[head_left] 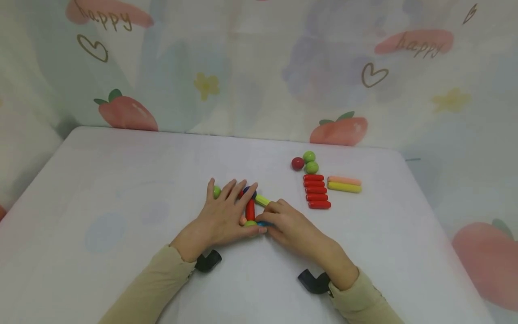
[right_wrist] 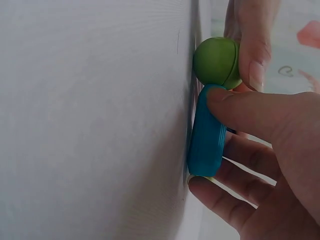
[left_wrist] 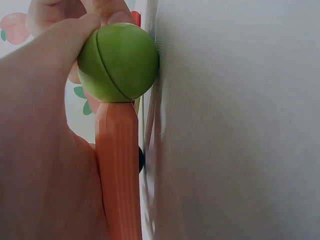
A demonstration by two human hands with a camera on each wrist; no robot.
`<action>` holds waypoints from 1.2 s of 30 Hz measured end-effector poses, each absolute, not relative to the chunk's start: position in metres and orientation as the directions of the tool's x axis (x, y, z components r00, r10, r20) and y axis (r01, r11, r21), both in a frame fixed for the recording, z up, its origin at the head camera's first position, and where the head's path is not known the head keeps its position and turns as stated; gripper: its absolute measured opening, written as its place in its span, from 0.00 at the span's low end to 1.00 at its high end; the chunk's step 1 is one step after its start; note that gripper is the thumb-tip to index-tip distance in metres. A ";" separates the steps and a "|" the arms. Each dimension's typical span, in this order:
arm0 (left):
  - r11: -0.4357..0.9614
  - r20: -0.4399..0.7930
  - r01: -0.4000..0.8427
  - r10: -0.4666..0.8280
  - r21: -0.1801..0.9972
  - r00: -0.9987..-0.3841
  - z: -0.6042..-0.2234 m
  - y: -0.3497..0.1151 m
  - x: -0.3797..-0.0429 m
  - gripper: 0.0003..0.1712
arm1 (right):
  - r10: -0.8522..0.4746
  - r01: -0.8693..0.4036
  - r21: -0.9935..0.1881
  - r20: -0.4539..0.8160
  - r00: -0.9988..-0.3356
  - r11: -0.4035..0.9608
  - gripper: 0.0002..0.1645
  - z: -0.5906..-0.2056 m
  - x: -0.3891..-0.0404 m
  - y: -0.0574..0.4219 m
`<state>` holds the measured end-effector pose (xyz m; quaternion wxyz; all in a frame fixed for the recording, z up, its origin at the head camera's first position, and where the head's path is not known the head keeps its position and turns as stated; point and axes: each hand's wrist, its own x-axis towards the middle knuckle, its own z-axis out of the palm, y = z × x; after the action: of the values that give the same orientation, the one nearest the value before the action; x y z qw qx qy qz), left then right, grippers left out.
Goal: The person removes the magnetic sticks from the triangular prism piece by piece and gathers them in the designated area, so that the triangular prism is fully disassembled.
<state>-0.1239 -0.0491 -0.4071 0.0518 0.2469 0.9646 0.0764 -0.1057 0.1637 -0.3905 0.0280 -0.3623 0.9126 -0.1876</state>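
Observation:
Spread over a joined frame of coloured rods and balls, my left hand has its fingers fairly straight. Its thumb touches a green ball, from which an orange rod extends beneath the palm. My right hand pinches a blue rod between thumb and fingers, one end against that green ball. A red rod runs from the green ball to a dark blue ball, where a yellow-green rod also meets. Another green ball shows between the left fingers. The palm hides the remaining parts.
Several red rods lie in a column to the right. Beside them are a yellow rod and a pink-orange rod. Behind sit a dark red ball and two green balls. A patterned cloth hangs at the white table's back.

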 end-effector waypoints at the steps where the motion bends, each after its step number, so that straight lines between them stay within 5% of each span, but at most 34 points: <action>1: 0.866 -0.062 0.469 0.485 0.173 -0.872 -0.407 -0.049 -0.124 0.61 | -0.672 -0.650 -0.362 0.083 -0.736 0.668 0.16 -0.391 -0.106 0.164; 36: 0.874 -0.078 0.457 0.474 0.168 -0.877 -0.407 -0.048 -0.126 0.61 | -0.549 -0.524 -0.363 0.041 -0.835 0.770 0.18 -0.363 -0.111 0.195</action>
<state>-0.1255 -0.0477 -0.4074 0.0582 0.2407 0.9662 0.0722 -0.1113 0.1948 -0.3628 0.0337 -0.2852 0.9403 -0.1829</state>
